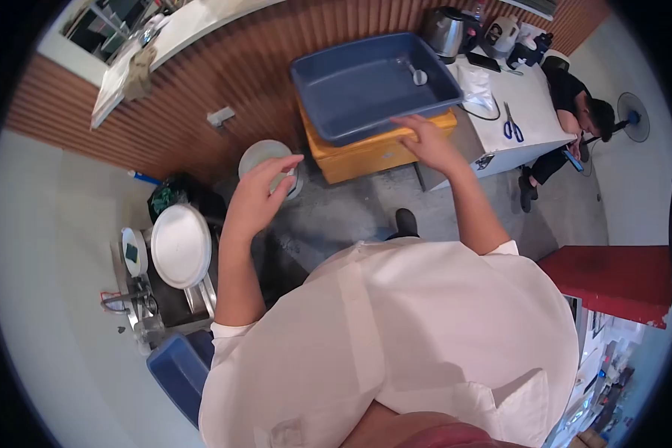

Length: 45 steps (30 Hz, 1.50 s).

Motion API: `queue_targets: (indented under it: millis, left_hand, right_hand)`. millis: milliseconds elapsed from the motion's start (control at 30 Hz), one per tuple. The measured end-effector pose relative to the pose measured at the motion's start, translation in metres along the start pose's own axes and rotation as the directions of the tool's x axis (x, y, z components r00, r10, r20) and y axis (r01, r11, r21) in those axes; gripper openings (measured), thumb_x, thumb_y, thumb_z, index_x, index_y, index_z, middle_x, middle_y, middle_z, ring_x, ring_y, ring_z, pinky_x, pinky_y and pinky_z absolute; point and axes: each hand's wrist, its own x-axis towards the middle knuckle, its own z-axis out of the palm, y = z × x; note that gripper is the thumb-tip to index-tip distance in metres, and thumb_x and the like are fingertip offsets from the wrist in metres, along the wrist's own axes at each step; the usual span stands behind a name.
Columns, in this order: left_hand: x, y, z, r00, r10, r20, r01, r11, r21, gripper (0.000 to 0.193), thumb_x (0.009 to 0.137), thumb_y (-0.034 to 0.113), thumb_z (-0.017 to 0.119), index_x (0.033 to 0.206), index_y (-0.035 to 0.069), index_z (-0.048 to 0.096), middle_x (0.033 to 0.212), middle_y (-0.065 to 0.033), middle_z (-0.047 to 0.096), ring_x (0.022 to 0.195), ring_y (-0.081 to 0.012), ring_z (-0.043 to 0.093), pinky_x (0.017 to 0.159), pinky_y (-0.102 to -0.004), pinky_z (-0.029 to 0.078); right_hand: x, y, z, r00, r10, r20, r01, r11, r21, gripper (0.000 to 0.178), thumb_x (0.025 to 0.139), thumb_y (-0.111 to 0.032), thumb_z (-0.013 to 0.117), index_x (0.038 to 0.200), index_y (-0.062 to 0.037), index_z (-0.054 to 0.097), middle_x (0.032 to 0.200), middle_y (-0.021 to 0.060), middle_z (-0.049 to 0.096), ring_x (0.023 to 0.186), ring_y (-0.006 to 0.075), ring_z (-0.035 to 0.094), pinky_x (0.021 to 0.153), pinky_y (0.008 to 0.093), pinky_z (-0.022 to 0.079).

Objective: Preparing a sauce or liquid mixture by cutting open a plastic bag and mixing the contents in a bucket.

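Zero items held: we log left hand spread wide left of the yellow box, right hand loosely parted at its front, blue tub already set atop it, white-headed utensil inside, remaining steps unclear.

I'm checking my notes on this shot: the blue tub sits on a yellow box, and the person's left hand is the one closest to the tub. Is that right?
Not quite: the head view shows that the right hand is the one closest to the blue tub, which does sit on a yellow box.
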Motion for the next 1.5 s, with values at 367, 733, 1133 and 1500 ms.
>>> queue_targets:
  millis: [367,733,1133,1500]
  left_hand:
    - [0.179,0.105,0.182,0.974,0.204,0.101,-0.211,0.975,0.074,0.044,0.087,0.011,0.062,0.13,0.012,0.056,0.119,-0.0118,0.06,0.115,-0.0301,0.056,0.095,-0.0388,0.046]
    - [0.263,0.141,0.252,0.911,0.209,0.355,-0.285,0.942,0.178,0.045,0.087,0.014,0.06,0.131,0.012,0.056,0.122,-0.014,0.06,0.115,-0.0336,0.056,0.098,-0.0407,0.045]
    - [0.351,0.145,0.252,0.79,0.384,0.477,-0.422,0.906,-0.03,0.037,0.09,0.015,0.058,0.127,0.012,0.058,0.119,-0.0116,0.061,0.11,-0.0307,0.058,0.094,-0.0391,0.048]
    - [0.445,0.137,0.317,0.809,0.466,0.359,-0.515,0.856,0.049,0.06,0.083,0.012,0.064,0.139,0.014,0.044,0.128,-0.0146,0.051,0.123,-0.0341,0.049,0.103,-0.042,0.041]
  right_hand:
    - [-0.02,0.24,-0.181,0.764,0.453,-0.46,-0.614,0.729,-0.303,0.069,0.08,-0.034,0.073,0.14,-0.0141,0.046,0.141,0.023,0.039,0.131,0.0458,0.037,0.101,0.0612,0.038]
    - [0.025,0.319,-0.183,0.915,-0.033,-0.403,-0.257,0.722,-0.643,0.032,0.078,-0.011,0.061,0.11,-0.0157,0.064,0.108,0.0103,0.058,0.106,0.0293,0.056,0.086,0.0443,0.048]
    - [0.046,0.331,-0.193,0.848,-0.111,-0.518,-0.227,0.807,-0.545,0.003,0.077,-0.006,0.062,0.078,-0.0034,0.062,0.079,0.0145,0.062,0.083,0.0338,0.062,0.072,0.0443,0.051]
    - [0.044,0.281,-0.238,0.834,-0.107,-0.541,-0.21,0.846,-0.49,0.016,0.077,-0.004,0.056,0.09,-0.0047,0.066,0.082,0.0149,0.064,0.086,0.0322,0.063,0.075,0.0428,0.051]
